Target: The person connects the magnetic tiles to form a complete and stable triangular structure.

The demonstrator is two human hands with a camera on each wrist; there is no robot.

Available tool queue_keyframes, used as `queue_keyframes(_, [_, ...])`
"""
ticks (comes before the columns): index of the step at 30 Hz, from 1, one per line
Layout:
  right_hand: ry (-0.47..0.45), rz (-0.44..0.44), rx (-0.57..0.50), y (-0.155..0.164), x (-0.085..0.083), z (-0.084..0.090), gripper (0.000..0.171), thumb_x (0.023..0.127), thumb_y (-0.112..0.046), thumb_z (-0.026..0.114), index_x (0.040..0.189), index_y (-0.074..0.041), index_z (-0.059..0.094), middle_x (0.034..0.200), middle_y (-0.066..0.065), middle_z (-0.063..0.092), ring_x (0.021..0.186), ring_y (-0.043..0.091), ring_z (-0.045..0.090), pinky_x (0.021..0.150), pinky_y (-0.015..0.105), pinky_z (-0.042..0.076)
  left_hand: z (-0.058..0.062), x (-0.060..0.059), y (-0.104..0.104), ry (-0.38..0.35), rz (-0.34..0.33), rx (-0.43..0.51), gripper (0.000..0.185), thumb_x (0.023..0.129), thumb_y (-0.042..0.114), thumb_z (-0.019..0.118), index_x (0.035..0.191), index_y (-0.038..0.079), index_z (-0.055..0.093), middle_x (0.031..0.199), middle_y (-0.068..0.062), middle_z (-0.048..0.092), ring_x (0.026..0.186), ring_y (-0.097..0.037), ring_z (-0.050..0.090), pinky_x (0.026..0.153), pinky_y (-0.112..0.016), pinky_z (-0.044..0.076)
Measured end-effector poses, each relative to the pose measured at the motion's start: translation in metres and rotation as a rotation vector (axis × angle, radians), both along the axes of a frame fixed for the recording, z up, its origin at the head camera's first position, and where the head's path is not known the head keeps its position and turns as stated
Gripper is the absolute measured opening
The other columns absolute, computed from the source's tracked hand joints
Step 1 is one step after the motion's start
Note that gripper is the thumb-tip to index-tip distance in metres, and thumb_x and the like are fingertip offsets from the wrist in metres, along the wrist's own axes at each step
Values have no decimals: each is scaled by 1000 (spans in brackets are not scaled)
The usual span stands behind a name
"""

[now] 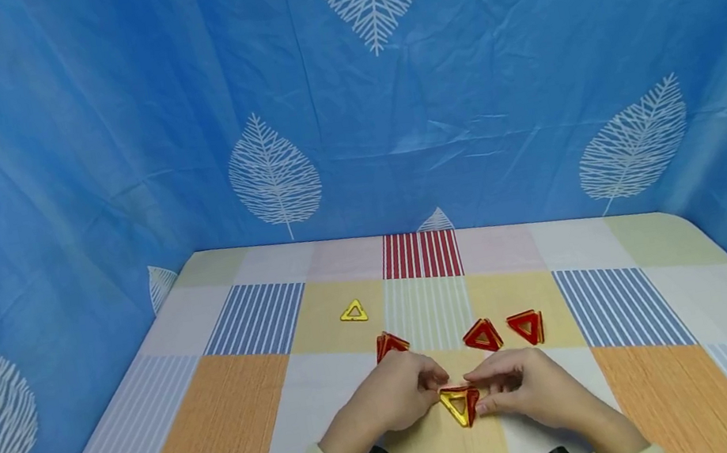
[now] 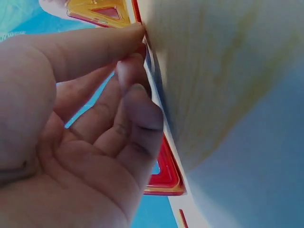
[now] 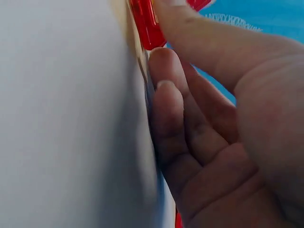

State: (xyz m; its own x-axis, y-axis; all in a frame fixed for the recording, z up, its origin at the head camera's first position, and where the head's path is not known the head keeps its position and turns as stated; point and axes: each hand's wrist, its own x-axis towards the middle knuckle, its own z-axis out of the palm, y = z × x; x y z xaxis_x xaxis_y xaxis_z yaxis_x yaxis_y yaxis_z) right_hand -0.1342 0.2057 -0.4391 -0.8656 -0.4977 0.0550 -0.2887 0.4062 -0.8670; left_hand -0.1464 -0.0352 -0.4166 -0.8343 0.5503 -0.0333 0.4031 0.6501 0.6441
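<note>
Between my hands lies a small pyramid of translucent triangular tiles (image 1: 471, 402), yellow in front and red at the back and right. My left hand (image 1: 400, 390) holds its left corner with the fingertips. My right hand (image 1: 533, 388) pinches its right side between thumb and fingers. In the left wrist view the yellow tile (image 2: 122, 8) shows past the thumb, with the other fingers curled in. In the right wrist view the thumb overlaps a red tile (image 3: 151, 34).
Beyond the hands stand three red triangular tile pieces with yellow edges: one by the left hand (image 1: 393, 338), a middle one (image 1: 472, 337) and a right one (image 1: 526, 316). A single yellow triangle tile (image 1: 354, 318) lies farther left. A blue leaf-patterned curtain (image 1: 493, 93) hangs behind the patchwork-covered table (image 1: 219, 399).
</note>
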Motion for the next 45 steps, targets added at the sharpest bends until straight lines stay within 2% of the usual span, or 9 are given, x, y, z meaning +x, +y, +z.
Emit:
queue_keyframes(3, [39,32,9,-1,0,-1,27,82,-24,85,105,-11,80,96,-5,72,79,10,62,65,27,52,2,1,1,-26,15,32,21,85,2,77,103,11,76,83,12,68,77,2,60,73,-22,50])
queue_keyframes(9, [100,92,1,-3,-1,-2,25,80,-26,85,100,-11,82,90,-9,72,79,10,64,65,26,52,8,1,0,-71,8,68,27,87,5,76,112,14,73,98,10,72,89,0,63,80,-25,51])
queue_keyframes(13, [125,102,-2,-3,-1,-3,22,80,-25,86,96,-9,82,87,-9,71,77,9,63,64,26,51,17,-5,-9,-52,53,183,22,91,7,72,113,10,72,99,5,72,83,-3,63,73,-25,52])
queue_keyframes(17, [99,80,10,-2,0,-4,20,79,-24,87,93,-11,83,86,-10,70,78,8,63,66,26,52,24,-17,-25,-11,171,316,18,94,9,69,112,11,72,94,5,70,74,-10,60,62,-29,51])
queue_keyframes(21, [59,59,25,-1,1,-4,18,78,-23,88,91,-12,83,86,-10,70,79,8,62,67,26,52,22,-37,-47,-2,344,366,16,94,11,69,110,12,72,93,4,66,75,-17,58,59,-34,49])
queue_keyframes(25, [33,53,28,-2,0,-4,19,78,-22,88,93,-11,83,86,-9,70,78,8,62,67,26,51,10,-61,-69,-8,493,329,17,92,7,71,108,8,71,95,-1,65,80,-20,57,63,-34,48])
queue_keyframes(28, [30,58,21,-2,-1,-5,20,77,-21,88,94,-10,83,86,-9,70,78,9,62,67,26,51,-1,-73,-81,-28,550,268,21,88,4,74,109,6,72,98,-5,64,84,-21,59,67,-34,50])
queue_keyframes(37, [30,53,2,-1,-1,-6,21,77,-21,88,94,-9,83,86,-8,71,78,8,62,66,26,51,-15,-89,-86,-87,588,109,34,82,10,84,114,4,74,106,-7,67,98,-24,61,86,-39,52])
queue_keyframes(45, [11,49,10,-2,0,-5,21,77,-21,88,95,-10,83,86,-8,71,80,9,62,68,26,51,-15,-92,-87,-112,604,59,37,83,12,84,117,5,75,106,-7,69,94,-22,60,82,-36,53])
